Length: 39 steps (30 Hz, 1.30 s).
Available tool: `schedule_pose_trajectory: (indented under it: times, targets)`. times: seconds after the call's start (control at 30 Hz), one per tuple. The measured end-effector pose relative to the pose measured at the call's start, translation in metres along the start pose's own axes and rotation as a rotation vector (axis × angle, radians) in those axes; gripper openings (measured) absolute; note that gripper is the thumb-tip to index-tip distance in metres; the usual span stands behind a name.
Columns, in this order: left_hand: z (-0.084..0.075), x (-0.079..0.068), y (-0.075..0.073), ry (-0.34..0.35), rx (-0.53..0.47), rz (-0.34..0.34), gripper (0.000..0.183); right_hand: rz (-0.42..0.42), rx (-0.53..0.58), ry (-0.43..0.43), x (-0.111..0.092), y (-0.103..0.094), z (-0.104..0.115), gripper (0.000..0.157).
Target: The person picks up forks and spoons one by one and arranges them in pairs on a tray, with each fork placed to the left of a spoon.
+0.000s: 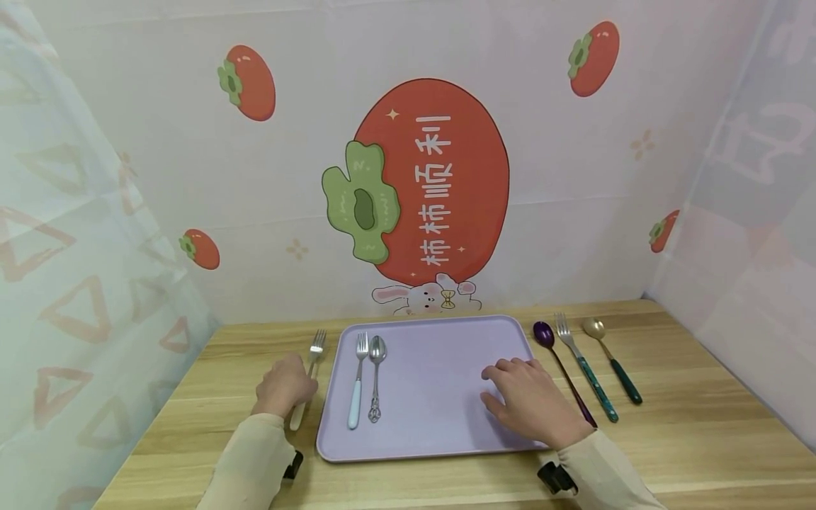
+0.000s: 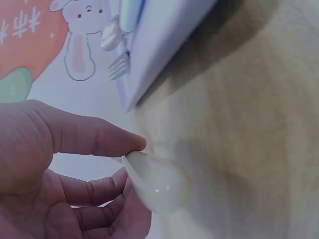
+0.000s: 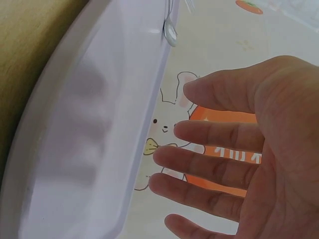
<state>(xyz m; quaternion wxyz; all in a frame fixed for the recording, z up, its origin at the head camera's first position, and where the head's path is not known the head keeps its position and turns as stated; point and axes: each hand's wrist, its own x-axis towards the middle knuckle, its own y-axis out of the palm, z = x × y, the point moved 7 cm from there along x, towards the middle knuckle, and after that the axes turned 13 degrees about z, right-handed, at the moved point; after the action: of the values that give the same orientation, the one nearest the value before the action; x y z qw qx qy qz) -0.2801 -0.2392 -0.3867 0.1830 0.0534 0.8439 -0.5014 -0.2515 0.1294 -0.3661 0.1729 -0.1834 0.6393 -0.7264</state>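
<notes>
At the tray's left, my left hand (image 1: 285, 386) pinches a fork (image 1: 317, 343) by its cream handle, tines toward the back wall. In the left wrist view the rounded end of that handle (image 2: 160, 185) shows between thumb and fingers. My right hand (image 1: 525, 402) hovers over the right part of the lilac tray (image 1: 433, 397), fingers spread and holding nothing. On the tray's left side lie a fork with a pale blue handle (image 1: 355, 400) and a silver spoon with an ornate handle (image 1: 377, 350), side by side.
Right of the tray lie a purple spoon (image 1: 544, 333), its handle partly behind my right hand, a fork with a teal handle (image 1: 594, 382) and a gold spoon with a dark green handle (image 1: 625, 380). Printed cloth (image 1: 542, 269) walls the wooden table (image 1: 210, 375) at the back and sides.
</notes>
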Motion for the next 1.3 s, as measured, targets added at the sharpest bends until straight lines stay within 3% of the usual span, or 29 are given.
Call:
schedule_pose_trajectory:
  times: [0.63, 0.97, 1.3]
  targets:
    - [-0.027, -0.021, -0.021, 0.057, 0.0, -0.041, 0.013, 0.003, 0.011, -0.004, 0.0, 0.0, -0.001, 0.023]
    - [-0.049, -0.028, -0.017, 0.082, 0.018, -0.081, 0.019, -0.003, 0.016, -0.013, -0.001, -0.002, 0.0, 0.023]
    - [-0.073, -0.028, -0.002, 0.111, -0.016, -0.098, 0.02, -0.014, -0.004, -0.015, 0.0, -0.001, 0.001, 0.023]
